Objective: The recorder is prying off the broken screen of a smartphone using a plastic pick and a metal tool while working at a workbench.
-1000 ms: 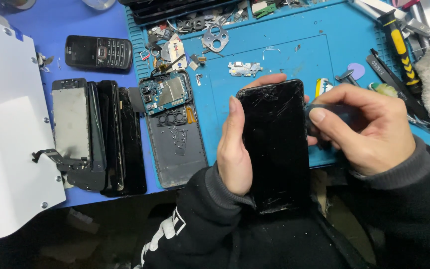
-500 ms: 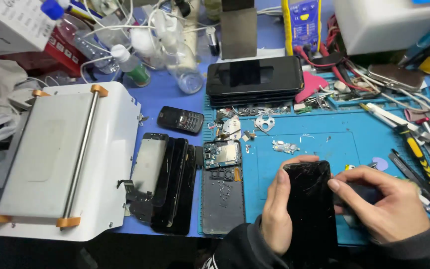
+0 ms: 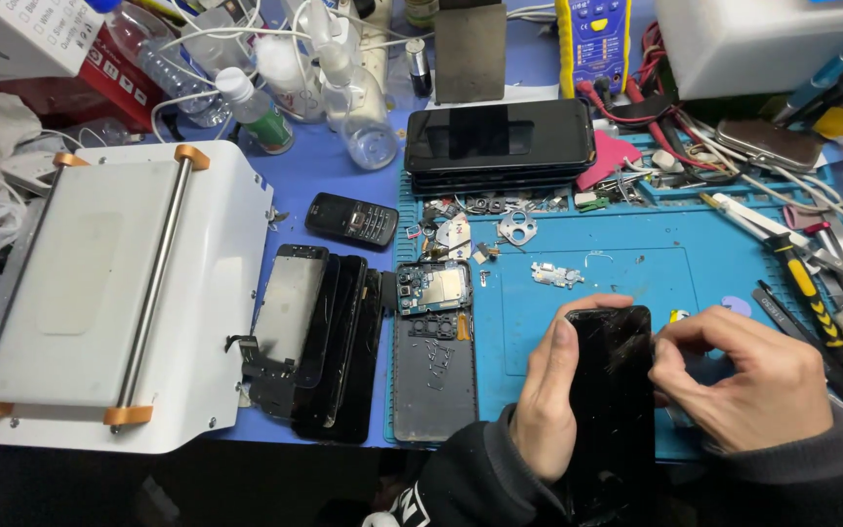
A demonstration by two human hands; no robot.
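Observation:
My left hand (image 3: 546,398) grips a black phone with a cracked screen (image 3: 609,400) along its left edge, holding it upright over the blue work mat (image 3: 578,283). My right hand (image 3: 743,383) is curled against the phone's right edge, thumb and forefinger pinched at the rim; what it pinches is hidden. An opened phone body with a bare circuit board (image 3: 433,351) lies on the mat's left edge, beside the held phone.
A white machine with orange-capped rollers (image 3: 114,303) fills the left. Several loose black screens (image 3: 316,337) lie next to it, a small keypad phone (image 3: 351,221) behind. Stacked dark phones (image 3: 498,144), bottles (image 3: 256,112), a yellow meter (image 3: 592,39) and screwdrivers (image 3: 802,283) crowd the back and right.
The camera has tilted up and pulled back, bringing the white machine and the bench's rear clutter into view. Both hands keep the same hold on the cracked phone.

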